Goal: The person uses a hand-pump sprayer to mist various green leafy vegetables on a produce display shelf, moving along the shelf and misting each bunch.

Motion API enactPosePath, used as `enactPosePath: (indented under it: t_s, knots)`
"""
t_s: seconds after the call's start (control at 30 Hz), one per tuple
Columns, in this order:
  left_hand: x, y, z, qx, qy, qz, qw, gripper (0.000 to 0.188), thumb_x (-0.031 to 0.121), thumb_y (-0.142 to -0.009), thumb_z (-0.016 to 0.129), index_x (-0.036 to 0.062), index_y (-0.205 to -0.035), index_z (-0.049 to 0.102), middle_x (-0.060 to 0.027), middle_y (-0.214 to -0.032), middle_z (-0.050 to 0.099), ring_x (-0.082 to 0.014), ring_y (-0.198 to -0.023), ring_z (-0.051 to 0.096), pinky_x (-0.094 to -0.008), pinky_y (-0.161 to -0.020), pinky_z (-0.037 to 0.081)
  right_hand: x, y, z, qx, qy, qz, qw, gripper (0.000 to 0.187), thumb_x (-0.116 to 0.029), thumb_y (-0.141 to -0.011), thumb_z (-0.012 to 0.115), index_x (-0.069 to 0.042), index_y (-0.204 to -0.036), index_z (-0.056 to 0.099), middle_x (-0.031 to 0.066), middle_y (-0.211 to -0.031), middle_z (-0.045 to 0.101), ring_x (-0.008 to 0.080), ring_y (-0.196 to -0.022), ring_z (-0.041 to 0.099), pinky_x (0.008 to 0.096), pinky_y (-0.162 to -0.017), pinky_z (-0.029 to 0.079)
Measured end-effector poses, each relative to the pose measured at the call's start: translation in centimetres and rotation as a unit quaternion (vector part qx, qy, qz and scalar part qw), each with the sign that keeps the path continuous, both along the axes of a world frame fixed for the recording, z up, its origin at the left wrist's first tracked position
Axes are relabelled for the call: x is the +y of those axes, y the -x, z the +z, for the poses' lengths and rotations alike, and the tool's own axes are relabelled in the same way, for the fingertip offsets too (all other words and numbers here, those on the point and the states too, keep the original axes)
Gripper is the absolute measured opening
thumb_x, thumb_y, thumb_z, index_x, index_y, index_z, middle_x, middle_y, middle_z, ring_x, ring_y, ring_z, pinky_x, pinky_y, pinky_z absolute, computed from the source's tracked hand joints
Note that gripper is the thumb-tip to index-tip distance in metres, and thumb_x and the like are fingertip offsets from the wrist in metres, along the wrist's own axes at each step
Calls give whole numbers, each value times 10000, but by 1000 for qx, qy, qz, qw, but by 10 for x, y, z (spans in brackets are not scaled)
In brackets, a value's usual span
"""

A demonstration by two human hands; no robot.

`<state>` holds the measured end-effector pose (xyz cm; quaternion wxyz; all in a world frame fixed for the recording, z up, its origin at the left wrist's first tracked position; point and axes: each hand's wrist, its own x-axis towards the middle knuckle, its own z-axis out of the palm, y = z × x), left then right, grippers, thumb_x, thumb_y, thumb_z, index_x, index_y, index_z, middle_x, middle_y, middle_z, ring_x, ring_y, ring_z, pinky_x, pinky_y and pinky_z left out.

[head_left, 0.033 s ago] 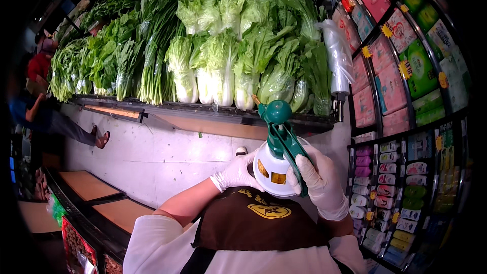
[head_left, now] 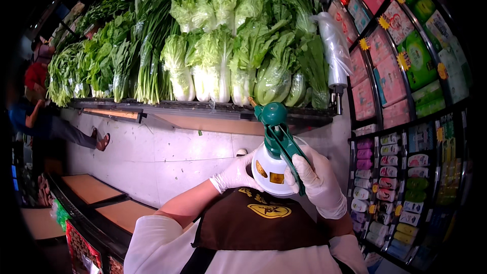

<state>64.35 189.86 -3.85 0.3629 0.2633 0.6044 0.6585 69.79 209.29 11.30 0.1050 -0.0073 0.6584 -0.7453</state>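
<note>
Both my hands, in white gloves, hold a pump spray bottle (head_left: 269, 183) with a white body and a green pump head (head_left: 274, 114). My left hand (head_left: 237, 175) wraps around the left side of the body. On the right, my right hand (head_left: 323, 185) is closed around the bottle's long green lever (head_left: 291, 153). The brass-coloured nozzle (head_left: 252, 101) points away from me, toward the lower edge of the produce display. Pale napa cabbages (head_left: 219, 73) stand there in rows, beside leafy heads in clear wrap (head_left: 275, 78). A brown apron (head_left: 228, 226) covers my front.
Bunched greens (head_left: 109, 63) fill the display's left side. A roll of clear plastic bags (head_left: 337, 53) hangs at its right end. Shelves of packaged paper goods (head_left: 418, 61) and bottles (head_left: 388, 172) stand on the right. Another person (head_left: 38, 78) is at far left. Wooden-topped counters (head_left: 91, 186) stand lower left.
The view has tilted slightly, so the vegetables sit a little farther left. Both hands keep their hold on the spray bottle, which has barely moved.
</note>
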Motion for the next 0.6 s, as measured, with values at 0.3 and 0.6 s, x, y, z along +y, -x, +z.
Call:
enactPosePath:
  t_s: [0.3,0.6]
  knots:
    - [42,3,0,0,-27,-158,987,746,165,-653,830,86,-1280,435,-48,-1210,560,-167,-1115,532,-348,-961,431,4,-49,6,22,-134,-175,975,271,-216,-978,414,11,-1089,513,23,-691,519,60,-550,443,196,-514,371]
    - [87,-8,-6,-8,-78,-295,952,823,173,-651,827,116,-1339,380,-39,-1252,525,-155,-1153,496,-335,-1001,383,-12,-91,31,-87,-99,-342,930,282,-255,-967,440,8,-1040,511,19,-643,521,60,-522,428,200,-486,342]
